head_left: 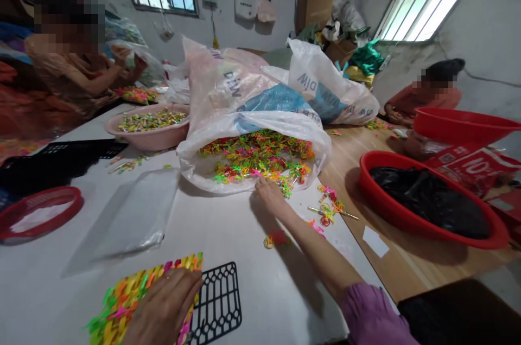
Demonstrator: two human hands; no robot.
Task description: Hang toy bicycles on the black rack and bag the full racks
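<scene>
My left hand (163, 301) lies flat, fingers stretched out, over rows of small bright plastic pieces (136, 291) set on a black plastic grid (220, 299). The bare right part of this grid sticks out past my fingers. My right hand (269, 196) reaches to the mouth of a big white woven bag (254, 122) lying on its side. Its fingers are bent together at a pink piece; what they grip, if anything, is too small to make out. A heap of tangled colourful plastic pieces (260, 152) fills the bag's opening.
Loose pieces (329, 204) and a thin stick (342, 213) lie right of my arm. A clear plastic packet (142, 215), red ring-shaped sieve (44, 212) and pink basin (150, 139) stand left. A red tub (370, 182) holds black plastic. Two people sit beyond, left and right.
</scene>
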